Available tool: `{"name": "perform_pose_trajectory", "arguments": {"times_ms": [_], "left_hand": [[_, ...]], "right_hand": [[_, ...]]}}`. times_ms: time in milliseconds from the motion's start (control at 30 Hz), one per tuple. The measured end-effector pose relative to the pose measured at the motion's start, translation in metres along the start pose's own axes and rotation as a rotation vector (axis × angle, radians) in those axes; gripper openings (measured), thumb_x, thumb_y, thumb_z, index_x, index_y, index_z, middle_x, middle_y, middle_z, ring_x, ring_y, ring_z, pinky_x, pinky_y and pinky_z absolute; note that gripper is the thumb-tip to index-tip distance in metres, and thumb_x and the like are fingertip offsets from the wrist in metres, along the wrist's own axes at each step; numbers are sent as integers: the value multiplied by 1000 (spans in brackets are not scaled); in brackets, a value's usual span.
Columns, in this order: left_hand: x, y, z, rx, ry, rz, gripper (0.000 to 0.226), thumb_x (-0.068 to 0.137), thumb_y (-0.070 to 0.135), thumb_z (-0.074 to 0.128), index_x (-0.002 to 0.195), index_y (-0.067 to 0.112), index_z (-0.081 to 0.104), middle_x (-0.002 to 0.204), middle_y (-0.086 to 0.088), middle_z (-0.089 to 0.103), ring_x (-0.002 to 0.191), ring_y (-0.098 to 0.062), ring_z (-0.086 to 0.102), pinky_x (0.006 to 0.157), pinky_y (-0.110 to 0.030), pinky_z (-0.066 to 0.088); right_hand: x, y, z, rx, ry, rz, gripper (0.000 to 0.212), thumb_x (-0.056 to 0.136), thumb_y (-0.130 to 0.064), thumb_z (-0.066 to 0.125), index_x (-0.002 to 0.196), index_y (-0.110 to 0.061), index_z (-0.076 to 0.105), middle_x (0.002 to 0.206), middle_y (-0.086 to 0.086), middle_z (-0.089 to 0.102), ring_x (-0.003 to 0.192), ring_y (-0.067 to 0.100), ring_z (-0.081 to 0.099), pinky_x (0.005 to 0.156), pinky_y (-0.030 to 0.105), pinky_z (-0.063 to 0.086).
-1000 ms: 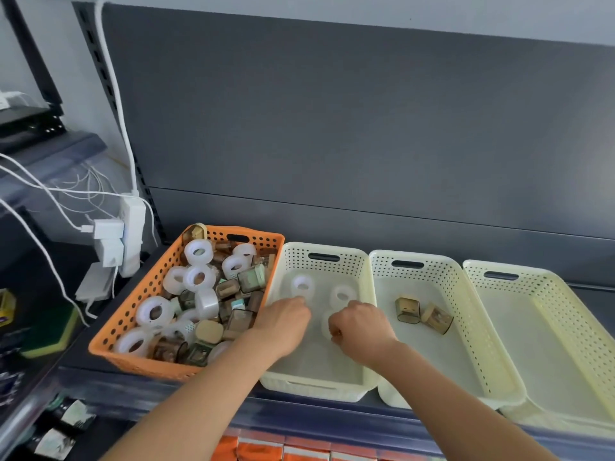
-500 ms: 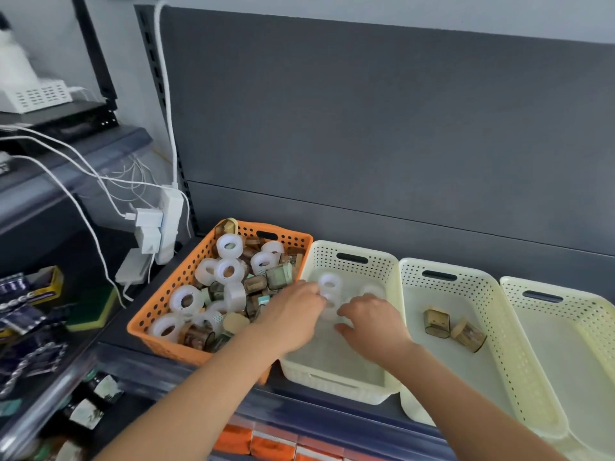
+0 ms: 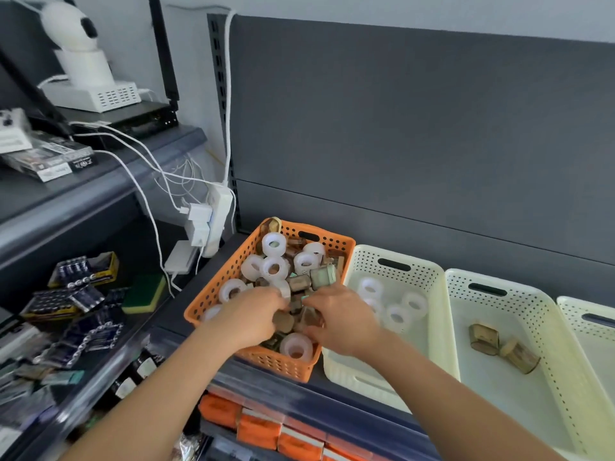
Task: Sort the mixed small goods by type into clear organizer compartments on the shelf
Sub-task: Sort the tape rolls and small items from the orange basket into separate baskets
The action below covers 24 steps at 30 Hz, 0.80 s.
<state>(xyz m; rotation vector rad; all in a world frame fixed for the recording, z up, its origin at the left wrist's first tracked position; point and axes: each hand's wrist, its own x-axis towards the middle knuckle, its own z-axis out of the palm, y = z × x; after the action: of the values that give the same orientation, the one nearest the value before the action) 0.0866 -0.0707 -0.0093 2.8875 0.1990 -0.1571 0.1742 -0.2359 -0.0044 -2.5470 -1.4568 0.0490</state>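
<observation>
The mixed small goods (image 3: 299, 282) are heaped in the orange basket (image 3: 276, 364), with white tape rolls (image 3: 273, 244) lying among small brown boxes. Both hands are sunk into the near half of this heap. The left hand (image 3: 253, 317) and the right hand (image 3: 339, 317) are set side by side, fingers curled down into the goods, with a round brown piece (image 3: 283, 322) seen between them. Whether anything is gripped by either hand cannot be told. Just to the right, four sorted rolls (image 3: 414, 302) are held in the first cream basket (image 3: 366, 261), and two brown boxes (image 3: 484, 337) in the second cream basket (image 3: 519, 284).
</observation>
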Motion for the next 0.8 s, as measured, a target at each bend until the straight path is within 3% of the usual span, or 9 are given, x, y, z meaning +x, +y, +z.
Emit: {"name": "perform_pose_trajectory", "arguments": {"times_ms": [67, 133, 233, 300, 467, 633, 800], "left_hand": [[0, -2, 5, 21, 21, 15, 42, 87, 3, 49, 121, 25, 58, 123, 9, 49, 101, -17, 53, 77, -34, 50], [1, 0, 8, 97, 49, 41, 36, 86, -2, 49, 114, 17, 59, 112, 3, 47, 89, -17, 50, 68, -34, 47], [4, 1, 10, 170, 82, 71, 29, 86, -3, 50, 108, 14, 60, 99, 1, 42, 77, -15, 41, 58, -30, 33], [6, -6, 9, 162, 110, 102, 28, 87, 0, 51, 107, 16, 62, 99, 3, 44, 77, -13, 42, 58, -28, 32], [7, -16, 6, 103, 32, 182, 31, 86, 10, 59, 115, 22, 60, 105, 6, 49, 92, -17, 55, 71, -35, 49], [14, -13, 11, 217, 77, 208, 20, 86, 9, 58, 104, 17, 62, 95, 4, 39, 76, -16, 51, 56, -30, 40], [12, -19, 1, 64, 55, 240, 29, 89, 33, 61, 116, 25, 59, 111, 11, 53, 87, -6, 57, 68, -25, 46]], "right_hand": [[6, -5, 5, -41, -44, 54, 27, 84, -36, 59, 105, -19, 59, 108, 1, 62, 105, 23, 51, 88, 36, 46], [11, -9, 8, -78, -78, 104, 24, 82, -32, 60, 102, -20, 56, 108, 1, 62, 105, 24, 51, 88, 36, 45], [14, -12, 12, -127, -102, 135, 30, 78, -29, 61, 106, -21, 56, 108, 1, 60, 105, 23, 51, 88, 37, 40], [13, -10, 15, -79, -59, 158, 28, 78, -32, 61, 104, -23, 58, 103, -2, 61, 102, 21, 53, 86, 34, 38], [6, -8, 12, 161, 83, 221, 36, 77, -40, 64, 109, -24, 61, 101, -3, 62, 94, 17, 57, 85, 34, 46], [-8, -11, 7, 338, 209, 239, 44, 77, -37, 69, 118, -25, 59, 107, -3, 61, 92, 13, 57, 74, 24, 47], [-24, -6, -2, 351, 344, 296, 55, 79, -43, 69, 128, -23, 54, 108, -6, 60, 93, 9, 55, 79, 28, 51]]}}
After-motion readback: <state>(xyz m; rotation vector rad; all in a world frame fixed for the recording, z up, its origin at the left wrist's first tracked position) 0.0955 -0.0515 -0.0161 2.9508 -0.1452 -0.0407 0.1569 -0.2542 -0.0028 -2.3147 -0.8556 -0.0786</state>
